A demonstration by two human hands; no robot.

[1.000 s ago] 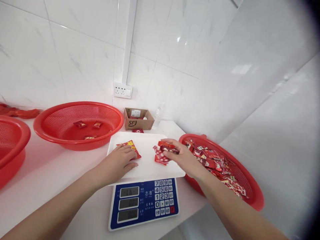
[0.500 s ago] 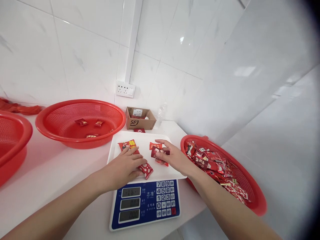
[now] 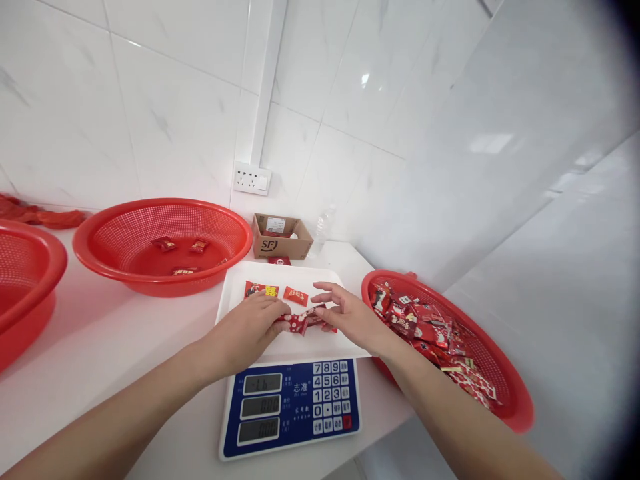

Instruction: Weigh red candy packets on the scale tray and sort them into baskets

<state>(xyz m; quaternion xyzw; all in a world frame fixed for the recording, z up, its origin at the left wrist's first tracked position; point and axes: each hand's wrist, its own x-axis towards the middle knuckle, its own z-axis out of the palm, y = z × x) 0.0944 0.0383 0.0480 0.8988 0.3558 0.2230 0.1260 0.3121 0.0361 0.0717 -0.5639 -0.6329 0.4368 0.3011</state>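
Closest to my camera, at the bottom centre of the frame, I have the blue keypad panel of a scale standing on the white counter. Beyond it sits the scale's white tray, where both hands work at mid-frame. My left hand has thumb and forefinger closed about one end of a dotted red packet. My right hand is loose, fingers spread, its thumb touching a dark red packet that meets the dotted one's far end. Just past them on the tray I see an orange-red packet and, partly under my left fingers, a red-and-yellow packet. At right of frame a red basket holds many wrapped packets; at the left edge another basket is cut off. Farther back, left of centre, a perforated red basket has a few packets on its floor. Behind the tray I make out a cardboard box, a clear bottle just beside it, and a socket plate on the tiled wall.
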